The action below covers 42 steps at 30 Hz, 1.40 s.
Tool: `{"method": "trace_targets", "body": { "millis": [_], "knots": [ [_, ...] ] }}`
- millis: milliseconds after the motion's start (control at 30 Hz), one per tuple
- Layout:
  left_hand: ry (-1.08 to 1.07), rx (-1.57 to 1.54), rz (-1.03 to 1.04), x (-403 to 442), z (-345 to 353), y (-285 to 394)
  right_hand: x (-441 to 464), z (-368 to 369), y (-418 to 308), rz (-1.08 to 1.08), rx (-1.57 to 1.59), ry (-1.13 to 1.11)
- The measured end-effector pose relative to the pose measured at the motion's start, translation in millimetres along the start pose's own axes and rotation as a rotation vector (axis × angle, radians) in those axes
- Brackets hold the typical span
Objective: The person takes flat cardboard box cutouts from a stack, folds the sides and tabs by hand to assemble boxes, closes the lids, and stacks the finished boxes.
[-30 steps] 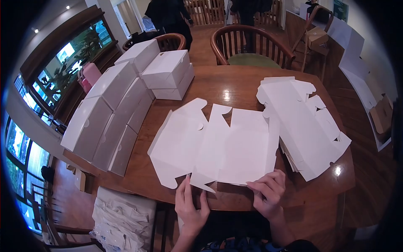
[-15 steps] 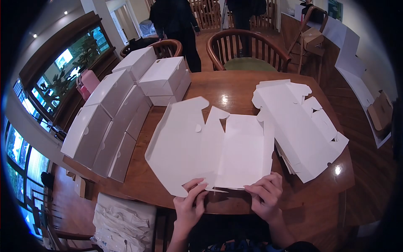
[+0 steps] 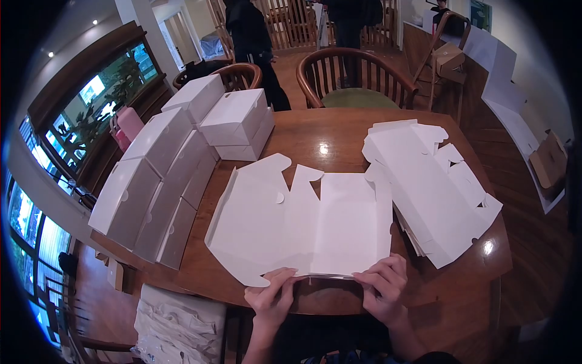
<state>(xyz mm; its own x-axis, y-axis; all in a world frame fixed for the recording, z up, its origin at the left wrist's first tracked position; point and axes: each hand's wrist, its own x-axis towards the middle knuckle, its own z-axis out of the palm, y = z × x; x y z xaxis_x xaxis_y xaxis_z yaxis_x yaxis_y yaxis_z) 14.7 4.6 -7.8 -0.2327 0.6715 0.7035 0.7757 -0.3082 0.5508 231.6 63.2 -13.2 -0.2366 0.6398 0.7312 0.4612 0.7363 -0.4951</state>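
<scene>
A partly folded white cardboard box (image 3: 347, 221) lies in front of me on the wooden table, its wide lid panel (image 3: 251, 218) spread out to the left. My left hand (image 3: 271, 296) pinches the near edge of the box close to its left corner. At the near right corner, my right hand (image 3: 385, 285) grips the same edge between thumb and fingers. Between both hands the near wall stands up a little along the edge. Fingertips partly hide the corner flaps.
Finished white boxes (image 3: 160, 136) stand stacked at the left of the table (image 3: 297, 136). A pile of flat white box blanks (image 3: 433, 188) lies on the right. Wooden chairs (image 3: 357, 67) stand beyond the far edge, and people (image 3: 250, 36) are behind them.
The lid panel has sunk lower toward the table. My left hand has shifted slightly, and its fingers now close on the box's near left corner. A person in the background has moved.
</scene>
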Motion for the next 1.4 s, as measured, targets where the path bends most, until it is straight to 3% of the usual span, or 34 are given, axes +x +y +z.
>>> {"method": "trace_targets", "body": {
  "millis": [767, 1100, 1167, 1400],
  "knots": [
    [-0.105, 0.066, 0.262, 16, 3, 17, 8, 4, -8, 0.038, -0.082, 0.037],
    [-0.116, 0.110, 0.234, 20, 5, 22, 4, 4, -6, 0.013, -0.058, 0.076],
    [-0.103, 0.105, 0.208, 19, 6, 23, 5, -5, -8, -0.048, -0.113, -0.077],
    [-0.151, 0.113, 0.238, 19, 5, 27, -1, -4, -7, -0.106, -0.090, -0.045]
  ]
}}
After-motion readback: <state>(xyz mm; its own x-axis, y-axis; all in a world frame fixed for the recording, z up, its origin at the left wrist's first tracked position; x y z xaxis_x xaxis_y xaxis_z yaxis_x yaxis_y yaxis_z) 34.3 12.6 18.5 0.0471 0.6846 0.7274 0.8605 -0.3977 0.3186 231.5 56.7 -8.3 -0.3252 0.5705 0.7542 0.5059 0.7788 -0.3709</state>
